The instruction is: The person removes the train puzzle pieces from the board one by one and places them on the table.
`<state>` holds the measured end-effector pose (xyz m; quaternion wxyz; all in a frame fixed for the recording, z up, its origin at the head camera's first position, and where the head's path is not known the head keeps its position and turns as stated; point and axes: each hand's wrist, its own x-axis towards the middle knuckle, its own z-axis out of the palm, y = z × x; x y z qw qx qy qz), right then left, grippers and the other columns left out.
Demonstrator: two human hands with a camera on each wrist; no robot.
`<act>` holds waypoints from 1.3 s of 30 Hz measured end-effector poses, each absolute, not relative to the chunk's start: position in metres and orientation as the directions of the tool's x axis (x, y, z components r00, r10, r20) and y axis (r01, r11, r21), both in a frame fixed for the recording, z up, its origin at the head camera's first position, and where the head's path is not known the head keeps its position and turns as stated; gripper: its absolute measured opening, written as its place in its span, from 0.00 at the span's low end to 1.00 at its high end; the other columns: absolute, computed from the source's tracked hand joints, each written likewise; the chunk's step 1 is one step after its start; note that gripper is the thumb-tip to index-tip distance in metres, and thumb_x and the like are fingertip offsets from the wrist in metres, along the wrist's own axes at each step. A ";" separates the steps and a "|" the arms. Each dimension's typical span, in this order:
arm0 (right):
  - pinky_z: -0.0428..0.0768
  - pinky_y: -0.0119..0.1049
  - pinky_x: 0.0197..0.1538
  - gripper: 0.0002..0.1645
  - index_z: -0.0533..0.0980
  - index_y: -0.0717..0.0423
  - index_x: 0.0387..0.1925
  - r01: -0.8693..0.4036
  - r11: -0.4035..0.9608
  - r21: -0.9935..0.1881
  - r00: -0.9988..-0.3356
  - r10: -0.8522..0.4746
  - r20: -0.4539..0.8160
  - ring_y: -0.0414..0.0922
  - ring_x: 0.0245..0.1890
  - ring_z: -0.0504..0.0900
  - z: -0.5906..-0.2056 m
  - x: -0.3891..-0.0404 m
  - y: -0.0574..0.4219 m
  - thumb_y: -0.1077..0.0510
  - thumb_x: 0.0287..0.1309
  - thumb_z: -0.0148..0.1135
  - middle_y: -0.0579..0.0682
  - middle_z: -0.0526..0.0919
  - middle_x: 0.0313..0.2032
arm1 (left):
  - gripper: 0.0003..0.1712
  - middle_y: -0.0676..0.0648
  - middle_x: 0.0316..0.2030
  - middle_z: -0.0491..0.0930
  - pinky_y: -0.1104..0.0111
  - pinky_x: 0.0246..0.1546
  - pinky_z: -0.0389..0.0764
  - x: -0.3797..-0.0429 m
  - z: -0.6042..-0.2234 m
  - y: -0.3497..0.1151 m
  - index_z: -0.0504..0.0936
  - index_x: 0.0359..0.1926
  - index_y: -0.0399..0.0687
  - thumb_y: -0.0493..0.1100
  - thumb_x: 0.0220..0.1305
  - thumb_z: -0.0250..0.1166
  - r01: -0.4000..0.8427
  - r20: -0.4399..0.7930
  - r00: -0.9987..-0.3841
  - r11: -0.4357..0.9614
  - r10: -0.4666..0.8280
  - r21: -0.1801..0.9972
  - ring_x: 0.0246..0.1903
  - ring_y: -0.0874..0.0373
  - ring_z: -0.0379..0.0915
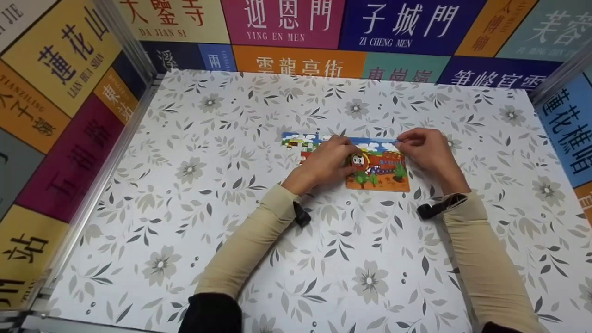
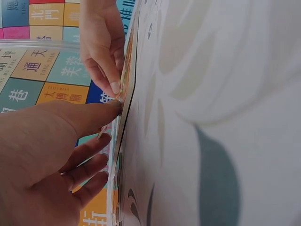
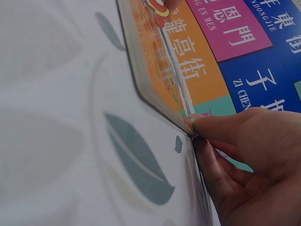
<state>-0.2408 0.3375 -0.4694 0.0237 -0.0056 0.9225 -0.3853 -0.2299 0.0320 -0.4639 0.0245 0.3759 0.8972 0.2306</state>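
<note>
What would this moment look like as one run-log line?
left hand: holding puzzle piece | right hand: pinching far right corner of train jigsaw board | other pieces: left of board

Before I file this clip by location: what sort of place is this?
Probably an indoor recording booth or enclosed workstation: panels with Chinese lettering border a floral-patterned table on three sides, with metal rails alongside.

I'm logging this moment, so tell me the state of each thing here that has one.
Rectangular picture board showing a red train: lying flat.
Red-and-yellow jigsaw piece: raised over the board.
Colourful flat jigsaw pieces, left of the board: partly hidden.
Bare left hand: apparently pinching that piece.
Bare right hand: pinching the board's far right corner.
</note>
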 end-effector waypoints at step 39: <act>0.78 0.26 0.47 0.22 0.86 0.51 0.58 0.047 0.696 -0.717 -0.997 -0.016 -0.080 0.37 0.45 0.84 -0.469 -0.242 0.338 0.44 0.71 0.73 0.57 0.89 0.54 | 0.21 0.48 0.57 0.89 0.56 0.65 0.79 -0.240 -0.455 -0.058 0.87 0.61 0.47 0.49 0.73 0.73 0.597 0.287 -0.791 0.578 0.541 0.556 0.59 0.48 0.82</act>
